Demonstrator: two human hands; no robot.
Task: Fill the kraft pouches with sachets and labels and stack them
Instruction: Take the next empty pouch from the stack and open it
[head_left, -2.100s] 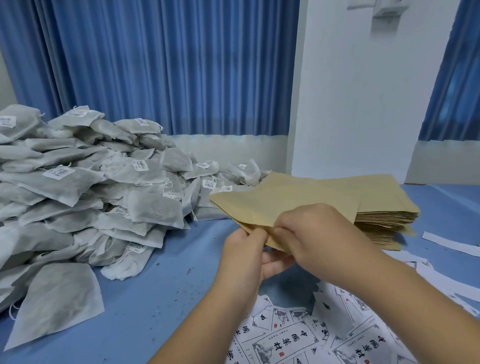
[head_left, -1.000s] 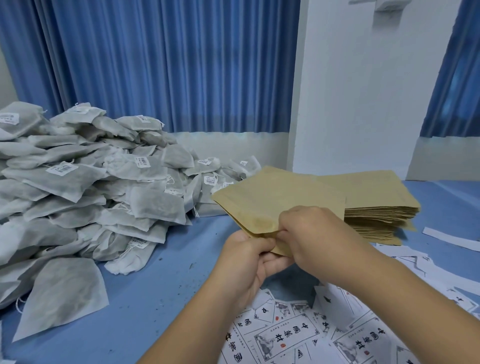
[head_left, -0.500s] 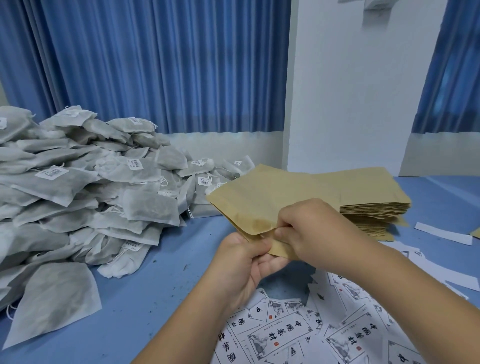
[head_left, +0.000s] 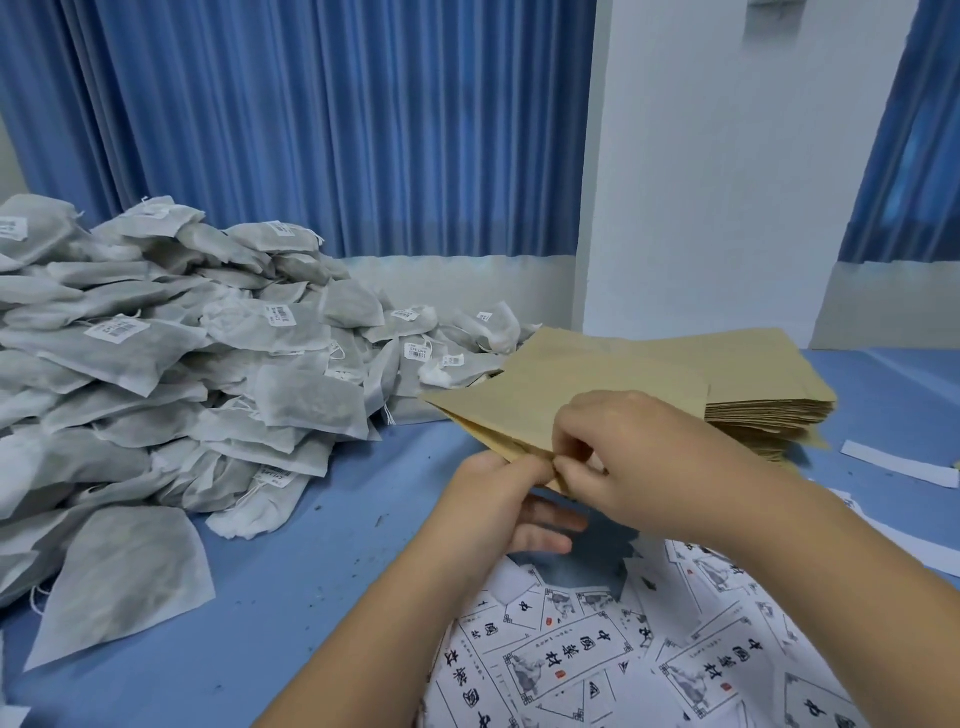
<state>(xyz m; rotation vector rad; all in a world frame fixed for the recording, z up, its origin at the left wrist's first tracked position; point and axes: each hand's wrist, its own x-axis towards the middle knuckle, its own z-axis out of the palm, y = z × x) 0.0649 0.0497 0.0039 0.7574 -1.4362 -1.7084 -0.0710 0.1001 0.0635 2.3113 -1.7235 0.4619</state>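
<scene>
Pinching the near edge of the kraft pouch (head_left: 545, 400), our left hand (head_left: 493, 504) and right hand (head_left: 644, 457) held it over the printed labels (head_left: 571, 660), beside the heap of sachets (head_left: 208, 374).

- Both hands, left hand (head_left: 501, 501) and right hand (head_left: 631, 457), pinch the near edge of a kraft pouch (head_left: 561, 400) held above the blue table (head_left: 311, 571).
- Grey sachets (head_left: 171, 374) are heaped on the left.
- A pouch stack (head_left: 763, 405) sits just behind.
- Printed labels (head_left: 571, 660) lie below.

Bare blue table (head_left: 337, 545) between sachet heap (head_left: 156, 364) and labels (head_left: 571, 660)
</scene>
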